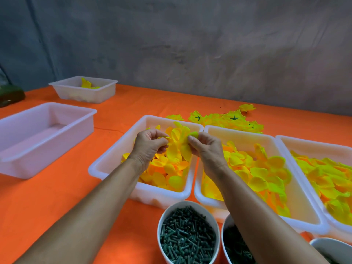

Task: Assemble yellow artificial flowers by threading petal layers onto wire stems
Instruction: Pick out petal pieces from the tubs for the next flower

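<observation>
- The left hand (pixel 150 147) pinches a thin petal layer (pixel 164 137) in its fingers.
- The right hand (pixel 207 149) grips a petal cluster (pixel 181 143) above the petal tray (pixel 106 162), likely to separate layers for threading.

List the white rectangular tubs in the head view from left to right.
Empty tub → small far tub with a few petals → petal tub under both hands → middle petal tub → petal tub cut off at the right edge.
</observation>
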`<state>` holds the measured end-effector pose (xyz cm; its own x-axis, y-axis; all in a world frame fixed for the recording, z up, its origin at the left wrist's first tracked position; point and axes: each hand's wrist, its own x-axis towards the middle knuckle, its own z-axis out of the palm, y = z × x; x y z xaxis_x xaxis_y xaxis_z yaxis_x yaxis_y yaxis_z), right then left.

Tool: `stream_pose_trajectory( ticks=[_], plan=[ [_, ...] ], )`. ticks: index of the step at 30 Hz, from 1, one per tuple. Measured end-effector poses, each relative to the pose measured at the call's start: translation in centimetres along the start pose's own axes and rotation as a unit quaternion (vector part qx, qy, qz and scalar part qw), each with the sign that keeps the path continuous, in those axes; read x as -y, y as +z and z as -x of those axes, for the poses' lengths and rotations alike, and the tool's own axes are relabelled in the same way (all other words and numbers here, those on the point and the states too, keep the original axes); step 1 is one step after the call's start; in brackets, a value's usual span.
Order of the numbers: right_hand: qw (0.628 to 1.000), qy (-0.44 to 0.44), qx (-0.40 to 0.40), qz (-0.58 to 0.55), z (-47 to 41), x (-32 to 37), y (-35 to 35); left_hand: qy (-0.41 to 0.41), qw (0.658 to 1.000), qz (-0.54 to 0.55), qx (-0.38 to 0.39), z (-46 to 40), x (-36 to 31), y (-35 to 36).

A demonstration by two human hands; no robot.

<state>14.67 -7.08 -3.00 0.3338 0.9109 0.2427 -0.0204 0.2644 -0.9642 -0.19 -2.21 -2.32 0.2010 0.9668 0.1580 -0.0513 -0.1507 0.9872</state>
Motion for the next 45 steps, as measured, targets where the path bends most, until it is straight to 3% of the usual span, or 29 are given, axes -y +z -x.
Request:
stream_pose_trajectory(
  ticks=[12,26,31,37,41,45],
  plan=[
    [0.985,0.088,-0.139,-0.05,-1.0,-0.3,-0.3,0.016,0.998,-0.014,-0.063,-0.5,0.4,-0.2],
    [0.977,0.068,-0.202,-0.021,-1.0,-0.6,-0.2,0.013,0.987,-0.093,-0.132,-1.0,1.3,0.7],
    [0.95,0.072,-0.285,-0.1,-1.5,-0.3,-1.1,-0.01,0.97,-0.124,-0.209,-1.7,1.3,-0.5],
    [0.991,0.029,-0.125,-0.048,-0.3,-0.1,-0.2,0.011,0.973,-0.161,-0.163,-1.3,1.4,-0.3],
    [1.0,-0.013,-0.003,-0.022,0.4,0.3,0.1,0.002,0.971,-0.163,-0.172,-1.3,1.7,-0.6],
    [0.998,0.001,0.045,0.042,0.7,0.3,0.4,-0.044,0.969,-0.189,-0.153,-1.3,1.8,-0.7]
  ],
)
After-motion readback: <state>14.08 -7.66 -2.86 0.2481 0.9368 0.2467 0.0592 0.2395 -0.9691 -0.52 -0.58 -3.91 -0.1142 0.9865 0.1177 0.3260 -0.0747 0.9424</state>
